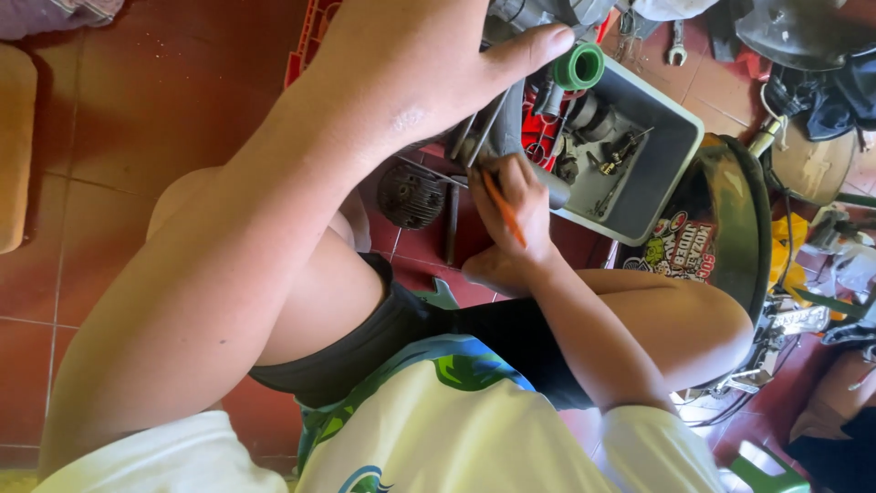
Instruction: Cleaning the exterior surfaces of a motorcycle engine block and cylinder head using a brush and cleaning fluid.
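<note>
My left hand reaches far forward and rests on a grey metal machine part at the top of the view, thumb stretched toward a green plastic cap. My right hand sits lower, between my knees. Its fingers are closed around a thin orange tool, perhaps a screwdriver, whose tip points up under the dark part below my left hand. What the tip touches is hidden by my fingers.
A grey plastic tray with several metal parts lies right of my hands. A finned round engine piece rests on the red tiled floor. A dark fender with stickers and cluttered tools fill the right side.
</note>
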